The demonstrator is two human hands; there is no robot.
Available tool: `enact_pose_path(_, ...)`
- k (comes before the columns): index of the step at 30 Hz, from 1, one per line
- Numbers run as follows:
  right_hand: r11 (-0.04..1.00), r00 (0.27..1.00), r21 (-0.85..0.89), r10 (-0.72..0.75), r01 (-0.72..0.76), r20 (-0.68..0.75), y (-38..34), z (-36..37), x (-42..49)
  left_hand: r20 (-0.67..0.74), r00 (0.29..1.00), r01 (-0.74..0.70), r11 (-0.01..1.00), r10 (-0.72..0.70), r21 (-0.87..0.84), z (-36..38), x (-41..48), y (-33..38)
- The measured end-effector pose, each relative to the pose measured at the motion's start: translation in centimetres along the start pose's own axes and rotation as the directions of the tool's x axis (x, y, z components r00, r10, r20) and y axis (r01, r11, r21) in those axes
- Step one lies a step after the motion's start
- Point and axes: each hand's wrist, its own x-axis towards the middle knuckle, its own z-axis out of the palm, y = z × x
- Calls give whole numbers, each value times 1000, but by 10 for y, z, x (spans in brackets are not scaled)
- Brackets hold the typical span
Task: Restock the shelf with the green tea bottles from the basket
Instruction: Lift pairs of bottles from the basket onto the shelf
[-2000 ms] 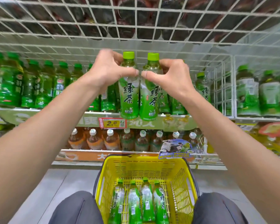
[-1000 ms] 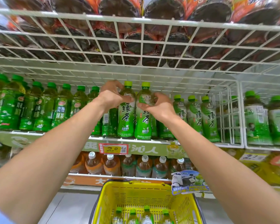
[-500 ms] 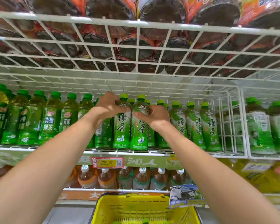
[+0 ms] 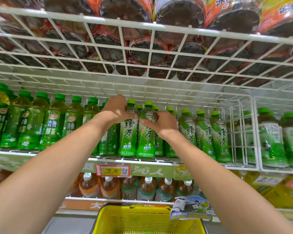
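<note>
Two green tea bottles stand side by side at the front of the wire shelf (image 4: 142,160). My left hand (image 4: 116,111) grips the shoulder of the left green tea bottle (image 4: 128,135). My right hand (image 4: 161,123) grips the shoulder of the right green tea bottle (image 4: 146,139). Both bottles are upright with light green caps, and their bases rest on or just above the shelf. More bottles of the same tea (image 4: 205,134) fill the row to the right. The yellow basket (image 4: 142,218) sits low in view, its contents out of frame.
Darker green plum tea bottles (image 4: 52,120) fill the shelf to the left. A white wire divider (image 4: 240,132) bounds the tea row on the right. A wire rack (image 4: 142,39) of dark bottles hangs overhead. Brown tea bottles (image 4: 130,186) line the shelf below, behind a price tag (image 4: 112,170).
Both hands have carried the two bottles forward and down from mid-air onto the shelf front. The view has tilted upward, so the basket has dropped towards the bottom edge.
</note>
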Motion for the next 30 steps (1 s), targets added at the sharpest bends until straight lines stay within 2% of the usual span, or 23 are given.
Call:
enact_pose_path(4, 999, 1000, -39, -20, 20, 8, 1, 2, 3, -60, 998, 16, 999, -17, -28, 2, -5, 4)
enact_pose_path(9, 996, 999, -89, -9, 13, 44, -2, 2, 4, -143, 989, 28, 999, -26, 14, 7, -12, 7)
enact_pose_path(15, 981, 994, -194, -2, 24, 109, -10, -4, 8, -94, 995, 38, 999, -35, 28, 4, -13, 10)
enact_pose_path(21, 979, 991, -190, -43, 67, 127, -10, -9, 10, -53, 998, 27, 997, -23, 67, 1, -10, 12)
enact_pose_path(28, 974, 990, -222, -21, 52, 140, -10, -18, 7, -101, 995, 13, 972, 11, 236, -6, -19, 11)
enact_pose_path(30, 967, 990, -250, -15, 51, 141, -10, -20, 8, -67, 997, -14, 971, 31, 237, -11, -24, 11)
